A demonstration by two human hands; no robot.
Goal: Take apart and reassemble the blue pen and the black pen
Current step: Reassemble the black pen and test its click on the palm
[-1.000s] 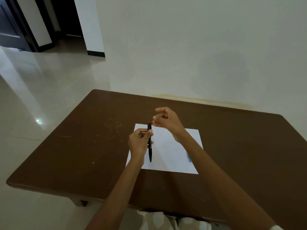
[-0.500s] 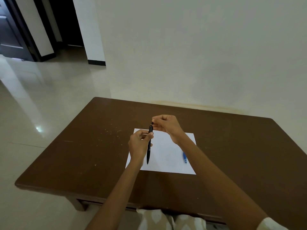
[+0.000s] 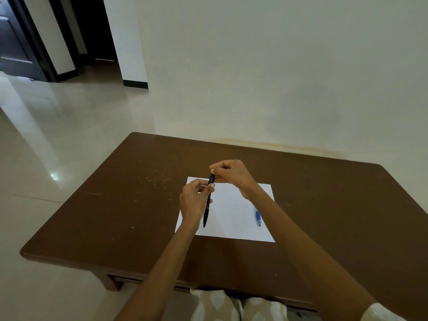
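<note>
I hold the black pen (image 3: 206, 210) nearly upright over a white sheet of paper (image 3: 234, 218), its tip pointing down toward me. My left hand (image 3: 193, 201) grips the barrel in its middle. The fingertips of my right hand (image 3: 231, 173) pinch the pen's top end. The blue pen (image 3: 257, 216) lies on the right part of the paper, mostly hidden behind my right forearm, with only its tip end showing.
The paper lies on a brown wooden table (image 3: 115, 216) with light specks left of the sheet. A pale wall runs behind the table's far edge. A glossy tiled floor and a dark doorway (image 3: 92, 28) are to the left.
My right hand came down from just above the pen and closed its fingertips on the pen's top end. The left hand kept its grip on the barrel.
</note>
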